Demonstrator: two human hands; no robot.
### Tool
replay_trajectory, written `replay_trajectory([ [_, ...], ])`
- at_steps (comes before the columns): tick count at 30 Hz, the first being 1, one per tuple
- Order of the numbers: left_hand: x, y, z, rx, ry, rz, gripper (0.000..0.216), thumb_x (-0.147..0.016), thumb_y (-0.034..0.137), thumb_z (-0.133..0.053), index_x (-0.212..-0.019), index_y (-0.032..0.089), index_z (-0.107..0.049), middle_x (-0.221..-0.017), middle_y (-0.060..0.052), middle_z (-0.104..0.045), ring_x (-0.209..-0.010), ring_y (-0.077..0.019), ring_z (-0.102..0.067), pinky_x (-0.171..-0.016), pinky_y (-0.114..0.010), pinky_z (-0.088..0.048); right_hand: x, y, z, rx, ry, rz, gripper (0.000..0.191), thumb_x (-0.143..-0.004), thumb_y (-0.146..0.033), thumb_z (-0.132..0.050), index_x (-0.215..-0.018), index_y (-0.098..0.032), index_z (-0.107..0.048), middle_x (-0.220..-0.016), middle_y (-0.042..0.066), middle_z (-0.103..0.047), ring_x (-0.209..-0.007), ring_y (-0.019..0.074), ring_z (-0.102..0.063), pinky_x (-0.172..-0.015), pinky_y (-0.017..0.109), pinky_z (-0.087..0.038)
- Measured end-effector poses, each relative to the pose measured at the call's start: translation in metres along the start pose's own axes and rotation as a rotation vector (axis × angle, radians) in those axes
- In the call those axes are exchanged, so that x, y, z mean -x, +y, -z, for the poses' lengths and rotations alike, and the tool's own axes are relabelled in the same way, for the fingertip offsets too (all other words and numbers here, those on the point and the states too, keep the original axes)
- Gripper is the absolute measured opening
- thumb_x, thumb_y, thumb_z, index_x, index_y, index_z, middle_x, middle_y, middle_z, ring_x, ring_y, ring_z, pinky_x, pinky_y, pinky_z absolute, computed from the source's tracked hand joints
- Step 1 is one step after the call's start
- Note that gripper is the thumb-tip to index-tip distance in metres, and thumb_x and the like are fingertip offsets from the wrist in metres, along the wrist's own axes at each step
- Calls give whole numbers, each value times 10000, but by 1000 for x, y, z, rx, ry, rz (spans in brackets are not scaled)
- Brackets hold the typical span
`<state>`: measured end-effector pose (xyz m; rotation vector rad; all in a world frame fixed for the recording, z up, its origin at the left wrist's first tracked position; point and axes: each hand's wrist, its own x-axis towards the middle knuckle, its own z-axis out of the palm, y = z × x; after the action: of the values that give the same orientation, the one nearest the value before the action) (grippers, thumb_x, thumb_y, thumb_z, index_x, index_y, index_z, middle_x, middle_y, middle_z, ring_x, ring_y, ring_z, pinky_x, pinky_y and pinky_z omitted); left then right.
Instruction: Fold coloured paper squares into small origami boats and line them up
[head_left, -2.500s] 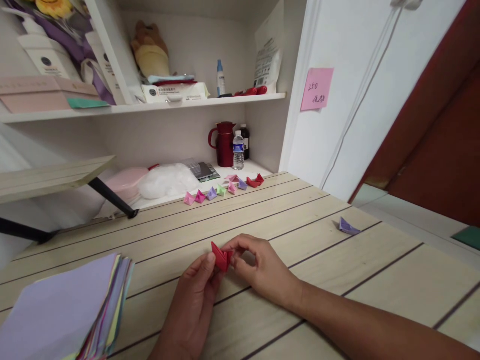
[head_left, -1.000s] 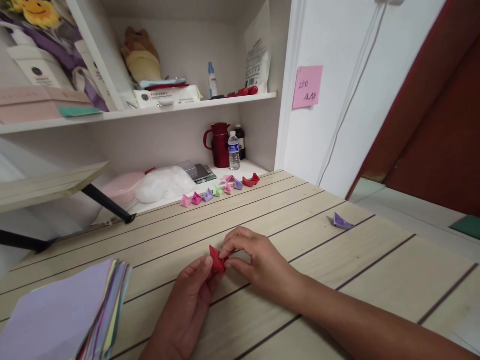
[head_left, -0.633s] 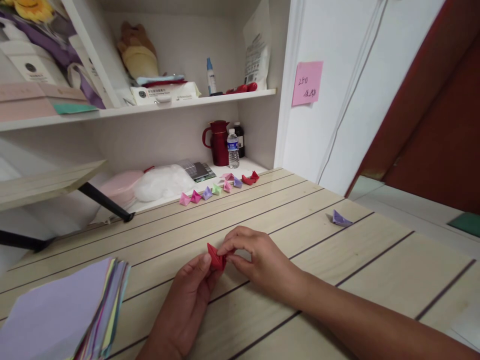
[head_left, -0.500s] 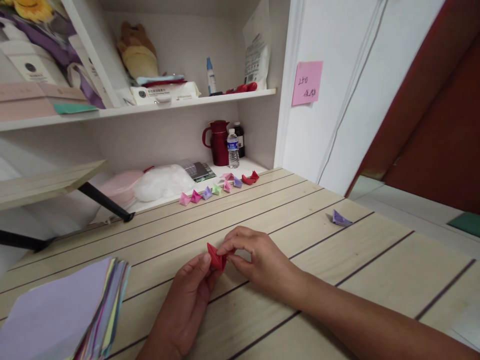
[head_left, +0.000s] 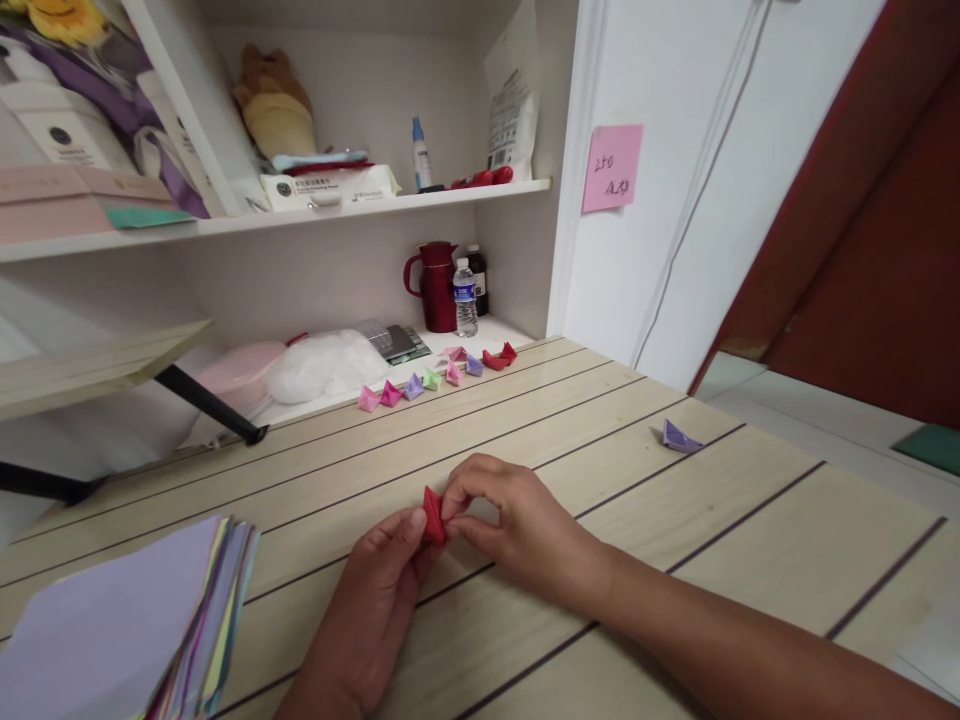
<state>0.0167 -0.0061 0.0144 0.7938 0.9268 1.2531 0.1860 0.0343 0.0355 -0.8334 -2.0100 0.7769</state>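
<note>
A small folded red paper boat (head_left: 433, 517) is held between my two hands, just above the wooden table (head_left: 600, 480). My left hand (head_left: 390, 565) pinches its left side between thumb and fingers. On the other side, the thumb and forefinger of my right hand (head_left: 499, 505) grip its right edge, and the fingertips partly hide the paper. A row of little folded paper boats (head_left: 413, 387) in pink, purple, green and red lines the table's far edge. One purple paper boat (head_left: 680, 437) sits apart at the right.
A stack of coloured paper (head_left: 120, 620) lies at the front left. Behind the table, the white shelf holds a dark red jug (head_left: 437, 287), a water bottle (head_left: 465, 297) and a white plastic bag (head_left: 326, 365). A small raised stand (head_left: 97, 370) is at the left.
The red paper boat has turned in my fingers and now shows a narrower, more upright side. My right fingertips have shifted slightly to the right along it.
</note>
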Motion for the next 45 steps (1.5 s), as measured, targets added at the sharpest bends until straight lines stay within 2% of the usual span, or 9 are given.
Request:
replay_trajectory([
  [8,2,-1,-3,-46,10,-20,252,-824,388,-716,-899,149,-746,-991,-85,-731,-1004,-220,-631,-964,-358,-468,0,1,0,-21,1,-38,199,-763,-22,-672,-769,-221,-682,-928,4,-692,-861,161,-644,-814,299,-498],
  [15,4,-9,-12,-342,200,-64,685,-738,498,-770,-1335,274,-521,-1296,-114,-634,-1016,-255,-674,-882,-393,-516,-5,3,6,-47,-8,-120,278,-885,-162,-626,-610,-191,-658,-843,25,-707,-793,161,-652,-760,292,-491],
  [22,3,-7,-8,-421,202,-111,517,-799,510,-704,-1235,249,-608,-1154,-93,-700,-988,-238,-690,-926,-373,-495,-7,18,10,23,-88,-124,112,-871,-144,-639,-811,-190,-721,-904,36,-707,-851,171,-639,-780,290,-476],
  [25,-2,-3,4,-301,277,-158,464,-798,476,-720,-1186,235,-638,-1152,-89,-687,-1031,-239,-673,-920,-393,-505,-4,24,11,3,-233,-141,88,-875,-191,-655,-929,-194,-725,-886,24,-694,-800,161,-621,-732,281,-473],
  [29,-5,-1,15,-169,333,-231,418,-770,472,-737,-1066,183,-680,-1019,-65,-690,-919,-187,-671,-880,-369,-527,2,17,17,-265,-530,-190,169,-869,-259,-687,-1028,-207,-712,-909,11,-687,-832,157,-631,-750,271,-501],
  [33,0,-1,15,-110,328,-246,427,-727,480,-764,-961,126,-712,-843,-64,-697,-769,-163,-659,-784,-340,-536,11,1,19,-239,-703,-46,347,-782,-266,-790,-1119,-258,-705,-1062,19,-655,-960,176,-619,-865,297,-505],
  [36,3,-1,14,-104,326,-246,410,-723,468,-766,-920,111,-721,-800,-63,-695,-725,-154,-652,-755,-324,-533,14,-3,11,-151,-698,31,286,-772,-237,-803,-1048,-263,-733,-1099,32,-617,-999,187,-610,-892,310,-497],
  [40,3,-2,17,-91,331,-237,398,-729,462,-748,-909,109,-713,-788,-57,-688,-703,-145,-648,-741,-318,-535,13,6,-4,-228,-614,-44,72,-791,-226,-786,-849,-215,-745,-1034,43,-618,-985,186,-612,-898,311,-483],
  [45,-2,-2,23,-83,328,-214,386,-734,440,-732,-940,115,-699,-811,-53,-685,-732,-140,-651,-759,-308,-538,9,12,-6,-316,-591,-97,84,-832,-256,-735,-792,-186,-712,-952,41,-654,-911,183,-600,-850,312,-448],
])
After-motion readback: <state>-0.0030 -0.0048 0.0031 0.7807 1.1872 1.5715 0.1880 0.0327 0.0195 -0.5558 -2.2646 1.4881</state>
